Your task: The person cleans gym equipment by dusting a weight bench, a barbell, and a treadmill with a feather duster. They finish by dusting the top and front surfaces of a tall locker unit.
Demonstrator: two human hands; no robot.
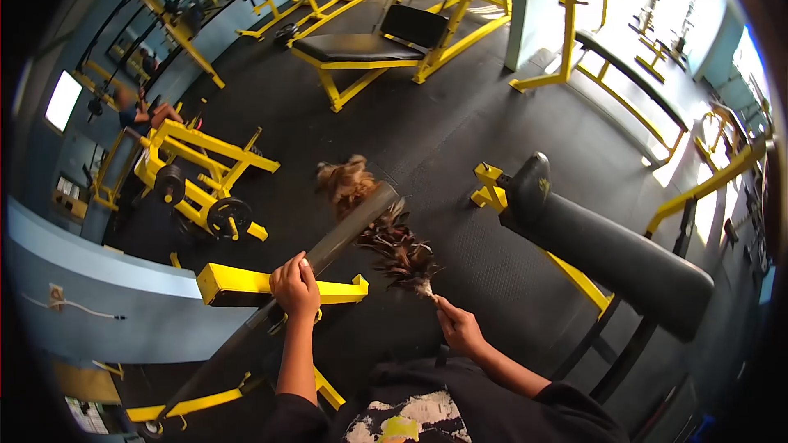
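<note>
My right hand (461, 326) is closed around the handle end of a feather duster (402, 254). Its feathers are dark brown near a whitish base, with lighter brown ones toward the far end, slightly blurred. The duster passes behind a long dark bar (353, 226), so part of it is hidden. My left hand (295, 285) is wrapped over this bar, where it meets a yellow metal beam (238, 285). The bar slants from lower left up toward the middle of the view.
A padded bench (607, 254) stands close on the right. Ahead is a yellow-framed bench (357, 47) on black rubber flooring (443, 172). At left, a person (148, 115) sits by a yellow machine (197, 172) with weight plates. A low blue wall (107, 303) borders the left.
</note>
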